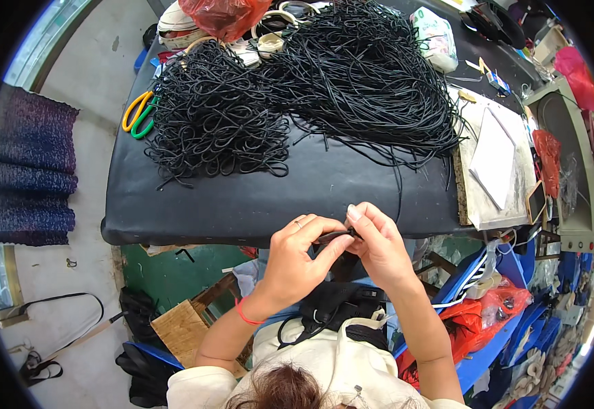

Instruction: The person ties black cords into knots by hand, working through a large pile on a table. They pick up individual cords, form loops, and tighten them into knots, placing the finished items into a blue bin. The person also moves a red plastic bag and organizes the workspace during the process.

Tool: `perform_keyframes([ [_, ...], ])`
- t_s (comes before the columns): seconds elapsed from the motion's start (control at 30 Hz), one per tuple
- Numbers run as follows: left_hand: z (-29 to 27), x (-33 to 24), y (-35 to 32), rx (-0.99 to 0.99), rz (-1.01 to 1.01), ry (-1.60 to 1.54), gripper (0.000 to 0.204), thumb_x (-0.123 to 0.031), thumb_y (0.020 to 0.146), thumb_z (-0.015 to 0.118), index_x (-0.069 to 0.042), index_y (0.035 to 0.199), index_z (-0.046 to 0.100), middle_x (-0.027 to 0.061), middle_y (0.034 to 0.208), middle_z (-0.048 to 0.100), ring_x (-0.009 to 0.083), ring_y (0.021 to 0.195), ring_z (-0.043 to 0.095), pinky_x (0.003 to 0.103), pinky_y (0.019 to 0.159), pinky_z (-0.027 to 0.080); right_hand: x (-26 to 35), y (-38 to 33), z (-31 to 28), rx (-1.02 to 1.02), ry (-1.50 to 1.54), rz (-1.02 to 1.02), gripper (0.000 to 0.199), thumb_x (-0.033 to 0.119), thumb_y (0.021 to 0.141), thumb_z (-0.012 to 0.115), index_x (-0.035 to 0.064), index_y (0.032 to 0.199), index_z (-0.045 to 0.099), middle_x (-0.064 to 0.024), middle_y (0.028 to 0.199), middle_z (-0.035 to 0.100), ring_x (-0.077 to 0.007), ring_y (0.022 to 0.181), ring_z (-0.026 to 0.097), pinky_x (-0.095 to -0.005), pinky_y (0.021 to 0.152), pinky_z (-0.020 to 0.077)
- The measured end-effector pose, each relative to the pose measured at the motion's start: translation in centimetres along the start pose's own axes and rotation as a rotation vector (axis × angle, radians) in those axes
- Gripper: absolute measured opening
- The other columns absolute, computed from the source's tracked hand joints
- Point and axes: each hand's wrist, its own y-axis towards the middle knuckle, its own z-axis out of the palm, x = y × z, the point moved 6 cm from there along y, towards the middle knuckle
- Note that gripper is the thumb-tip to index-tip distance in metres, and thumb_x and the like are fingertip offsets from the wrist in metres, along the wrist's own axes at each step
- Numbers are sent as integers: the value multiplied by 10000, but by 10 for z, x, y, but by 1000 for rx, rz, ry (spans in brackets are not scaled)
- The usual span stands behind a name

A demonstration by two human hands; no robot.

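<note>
Short black cord pinched where both hands meet, at the near edge of a black-covered table; mostly covered by fingertips, so cannot tell whether knotted or in one piece. Left hand gripping with thumb and fingers, a ring on one finger, a red band at the wrist. Right hand close beside, thumb and fingertips squeezed onto the same black cord. Ahead and to the left of the left hand, a tangled heap of looped black cords. Farther left, at the edge of that heap, scissors with one yellow and one green handle. Ahead of the right hand, a broad spread of long, loose black cords, a few strands trailing back toward the fingers. To the right of the right hand, a pale board bearing a white sheet. Far ahead of the left hand, beyond the looped heap, a red plastic bag.
</note>
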Motion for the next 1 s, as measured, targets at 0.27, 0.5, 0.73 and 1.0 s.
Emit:
perform_keyframes([
  [0.27, 16, 8, -7, 29, -110, -179, 122, -31, 794, 655, 33, 895, 634, 77, 756, 641, 109, 694, 586, 246, 643, 462, 14, -4, -3, -164, -257, -274, 225, 218, 911, 566, 86, 752, 478, 75, 649, 402, -8, 590, 337, -185, 515, 290],
  [0.5, 20, 26, -11, 148, -323, -555, 100, -91, 853, 623, 2, 890, 618, 17, 766, 614, 53, 715, 537, 209, 658, 439, 15, -6, 2, -28, -242, -214, 229, 228, 917, 557, 67, 762, 508, 71, 643, 434, -7, 571, 355, -178, 503, 300],
  [0.73, 26, 27, -12, 147, -410, -737, 112, -70, 853, 603, 14, 926, 620, 18, 776, 602, 52, 688, 512, 210, 620, 418, 23, -10, 3, -160, -414, -405, 227, 168, 904, 570, 57, 724, 487, 60, 629, 447, -10, 560, 374, -180, 489, 318],
  [1.0, 30, 16, -17, -49, -145, -269, 98, -29, 826, 604, 41, 893, 613, 63, 669, 569, 121, 581, 525, 267, 515, 412, 25, -4, -10, -375, -417, -454, 285, 119, 885, 581, 56, 646, 439, 62, 568, 415, -8, 527, 359, -189, 456, 299],
])
